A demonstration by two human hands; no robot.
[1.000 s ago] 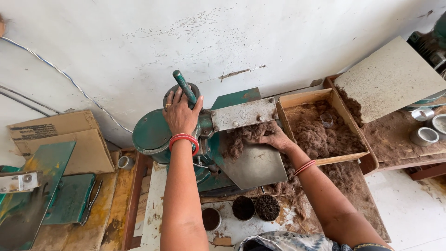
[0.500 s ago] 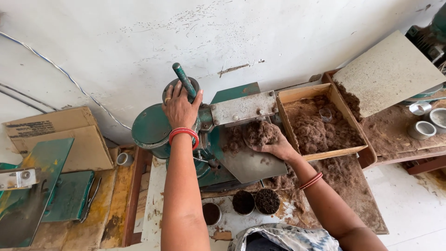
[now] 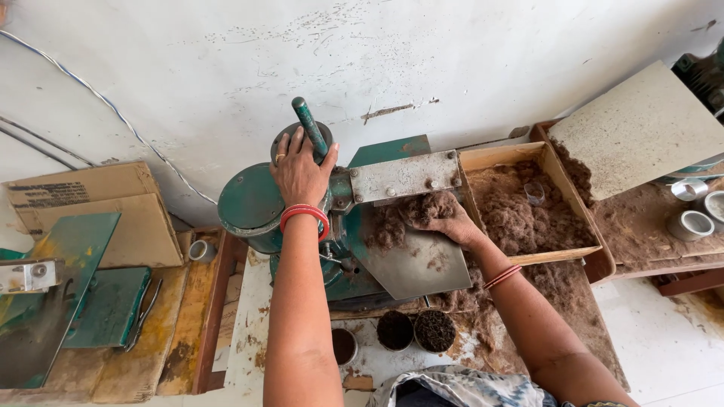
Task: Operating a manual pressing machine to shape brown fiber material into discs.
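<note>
White wall, fibre (image 3: 411, 215) under right hand (image 3: 452, 224)

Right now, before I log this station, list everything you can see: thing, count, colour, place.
Press machine: one, green, centre against the wall.
Handle: one, green, atop the machine.
Metal chute: one, grey, sloping at the machine's front.
Fibre: brown mass, in the wooden tray and on the chute.
Wooden tray: one, tan, right of the machine.
Small cups: three, dark-filled, below the chute.
Metal rings: about three, silver, far right.
Cardboard box: one, brown, left.
Board: one, grey, upper right.
Left hand: on the handle's base, red bangles at the wrist.
Right hand: pressing fibre on the chute.
</note>
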